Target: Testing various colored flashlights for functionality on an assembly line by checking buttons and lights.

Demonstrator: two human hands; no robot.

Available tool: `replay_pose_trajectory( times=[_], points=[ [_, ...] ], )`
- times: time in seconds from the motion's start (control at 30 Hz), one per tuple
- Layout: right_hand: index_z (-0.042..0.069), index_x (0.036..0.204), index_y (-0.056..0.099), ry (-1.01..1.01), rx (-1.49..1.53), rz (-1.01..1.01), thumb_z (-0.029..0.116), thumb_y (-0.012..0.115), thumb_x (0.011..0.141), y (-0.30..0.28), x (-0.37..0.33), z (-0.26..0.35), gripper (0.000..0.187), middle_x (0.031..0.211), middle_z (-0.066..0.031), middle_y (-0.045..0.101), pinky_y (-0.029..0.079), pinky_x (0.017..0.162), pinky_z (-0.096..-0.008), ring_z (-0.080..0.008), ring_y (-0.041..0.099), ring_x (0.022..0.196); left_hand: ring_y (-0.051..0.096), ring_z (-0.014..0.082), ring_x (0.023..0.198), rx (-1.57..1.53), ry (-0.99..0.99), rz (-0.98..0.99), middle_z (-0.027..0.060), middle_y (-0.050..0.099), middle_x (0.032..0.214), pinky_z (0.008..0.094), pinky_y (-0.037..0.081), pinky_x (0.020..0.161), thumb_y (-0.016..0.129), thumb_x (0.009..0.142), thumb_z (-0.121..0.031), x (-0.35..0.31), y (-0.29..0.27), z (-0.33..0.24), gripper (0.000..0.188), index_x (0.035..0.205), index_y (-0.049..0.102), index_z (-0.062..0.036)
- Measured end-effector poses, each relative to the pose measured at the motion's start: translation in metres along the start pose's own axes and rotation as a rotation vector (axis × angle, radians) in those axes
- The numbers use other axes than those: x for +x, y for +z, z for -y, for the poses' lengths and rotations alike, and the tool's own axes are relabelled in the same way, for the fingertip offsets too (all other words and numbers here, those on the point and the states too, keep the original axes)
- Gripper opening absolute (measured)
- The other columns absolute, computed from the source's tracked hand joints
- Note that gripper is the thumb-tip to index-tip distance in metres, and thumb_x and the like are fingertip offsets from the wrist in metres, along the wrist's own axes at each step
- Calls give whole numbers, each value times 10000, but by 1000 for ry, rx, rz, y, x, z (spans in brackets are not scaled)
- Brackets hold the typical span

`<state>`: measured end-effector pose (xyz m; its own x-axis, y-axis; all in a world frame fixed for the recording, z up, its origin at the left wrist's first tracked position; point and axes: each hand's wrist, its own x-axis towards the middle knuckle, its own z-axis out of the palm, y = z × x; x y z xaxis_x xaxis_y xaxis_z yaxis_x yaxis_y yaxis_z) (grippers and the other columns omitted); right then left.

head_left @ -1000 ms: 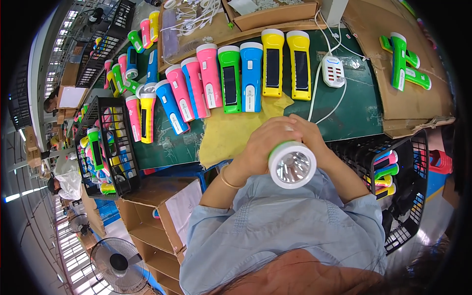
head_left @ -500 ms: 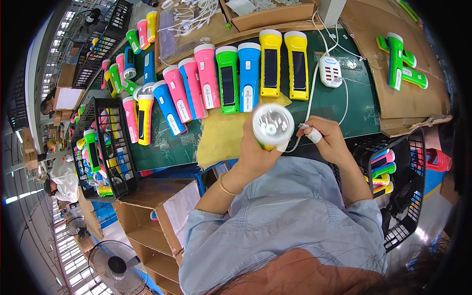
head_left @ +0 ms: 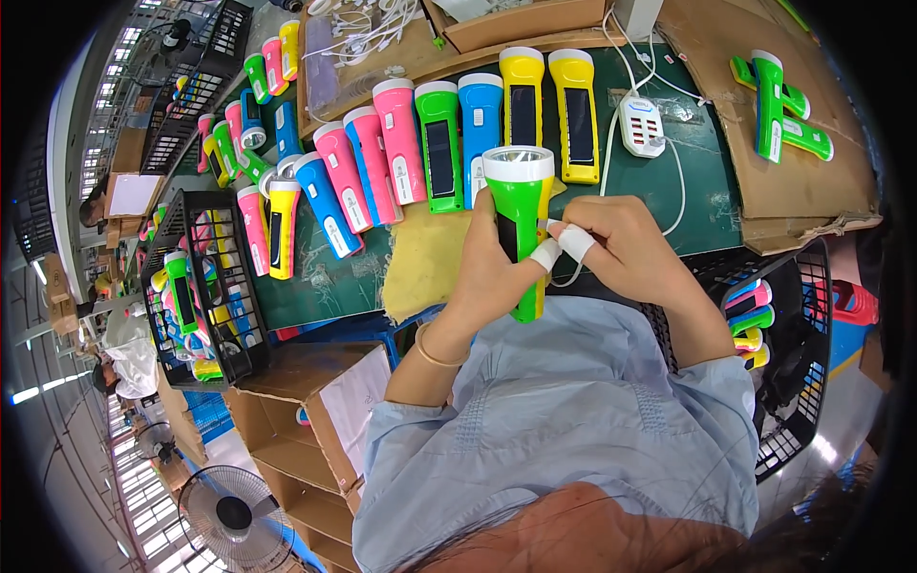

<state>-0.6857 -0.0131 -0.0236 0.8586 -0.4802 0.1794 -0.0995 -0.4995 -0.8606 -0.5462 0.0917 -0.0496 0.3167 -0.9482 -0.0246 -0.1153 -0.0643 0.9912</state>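
My left hand [head_left: 489, 263] is wrapped round a green flashlight [head_left: 522, 202] with a white head, held upright above the table's near edge. White tape covers my left thumb, which presses on its side. Against the flashlight's right side, my right hand [head_left: 626, 244], also with a taped thumb, pinches the end of a white charging cable [head_left: 570, 281]. Fingers hide the plug, so I cannot tell whether it sits in the flashlight. Behind them stands a row of pink, blue, green and yellow flashlights, including a yellow flashlight [head_left: 577, 115] with a dark panel.
A white multi-port USB charger [head_left: 642, 126] with cables lies right of the row. Yellow cloth [head_left: 420, 263] covers part of the green table [head_left: 315, 296]. Green flashlights [head_left: 769, 105] lie on cardboard at right. Black baskets [head_left: 250, 329] of flashlights flank me.
The flashlight has tipped from its lens facing up to standing upright, showing its green body. My right hand has brought the cable end leftward against its side.
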Motion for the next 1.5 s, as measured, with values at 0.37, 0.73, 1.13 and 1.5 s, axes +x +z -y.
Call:
replay_pose_trajectory(
  times=[0.37,0.73,1.13,1.5],
  points=[
    [12,706,536,54,-248,-213,133,539,820,25,6,1,166,652,-156,566,426,513,-412,-336,559,575,546,359,988,239,30,-150,226,494,1091,383,453,791,710,673,-75,4,9,2,765,1264,237,35],
    [43,1161,529,75,124,-173,-2,484,838,16,-20,-21,329,842,-116,598,462,654,-282,-211,609,754,572,198,845,-566,5,-261,119,555,918,328,459,778,523,848,-122,13,-1,4,320,1127,428,6],
    [-53,1157,522,320,885,151,154,656,808,46,4,-36,427,978,-40,585,416,784,-237,-74,497,878,557,220,618,-499,-5,-495,130,583,674,311,464,599,169,890,-550,34,7,25,702,920,548,40],
    [-7,1119,529,363,835,157,275,607,850,40,7,-40,398,1010,-54,582,435,757,-249,-100,528,884,567,259,684,-968,-54,-139,152,594,793,356,476,642,235,870,-590,51,-14,-8,702,1027,521,32]
  ],
)
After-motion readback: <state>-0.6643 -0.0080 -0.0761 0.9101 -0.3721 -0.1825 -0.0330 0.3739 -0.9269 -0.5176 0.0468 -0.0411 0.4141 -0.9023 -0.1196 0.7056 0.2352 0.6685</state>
